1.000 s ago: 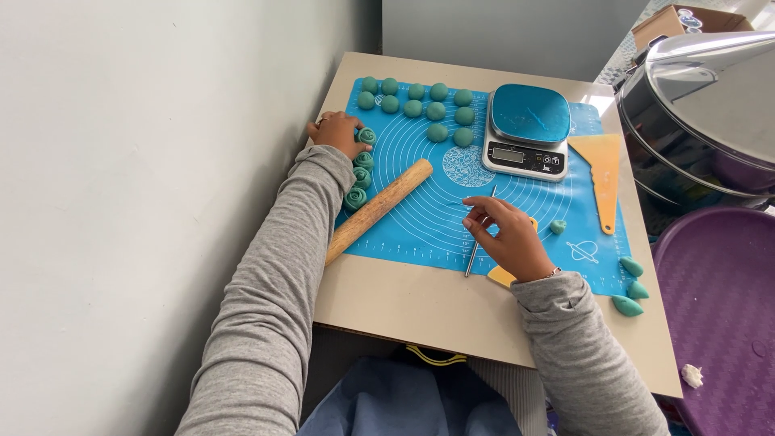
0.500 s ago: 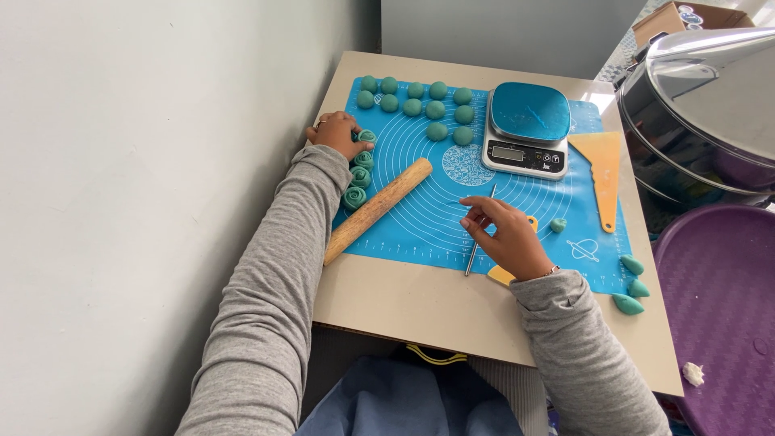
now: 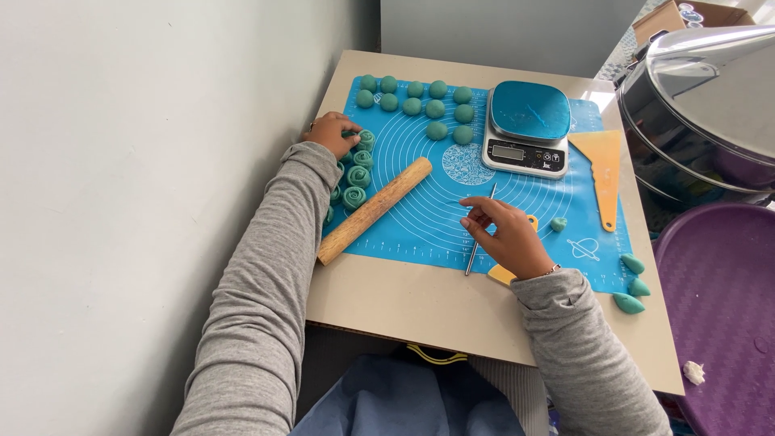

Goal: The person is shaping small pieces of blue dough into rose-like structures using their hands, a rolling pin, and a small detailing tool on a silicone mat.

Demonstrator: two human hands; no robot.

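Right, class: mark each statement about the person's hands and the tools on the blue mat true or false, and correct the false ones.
1. The left hand is at the rose-shaped dough pieces. True.
2. The rolling pin lies on top of the scale. False: it lies on the mat, apart from the scale.
3. The right hand is at the thin metal tool. True.
4. The scale's platform holds a dough ball. False: the platform is bare; the balls sit on the mat.
5. The scraper lies right of the scale. True.
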